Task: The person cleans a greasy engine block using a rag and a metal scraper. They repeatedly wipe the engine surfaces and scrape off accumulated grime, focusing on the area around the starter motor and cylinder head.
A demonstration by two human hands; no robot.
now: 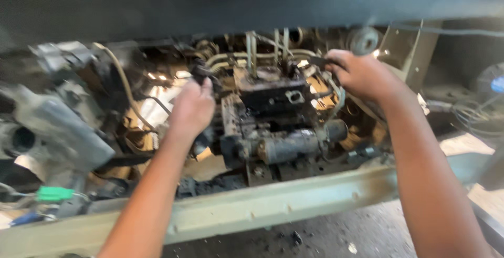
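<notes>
Dark overhead beam (252, 3) across the whole top of the frame. Pale greenish frame rail (294, 200) slanting along the bottom. Greasy engine block (273, 121) dead centre, with a rusty cylinder-shaped motor (289, 146) bolted low on its front. Grey metal housing (52, 126) off at the left edge. Bent metal pipes (252, 55) just above the block. Left hand (191, 111) left of centre, fingers curled around a dark hose (198, 73). Right hand (357, 74) upper right, closed on a dark tool handle (317, 60), tip too blurred to make out. Small green connector (54, 193) lower left.
</notes>
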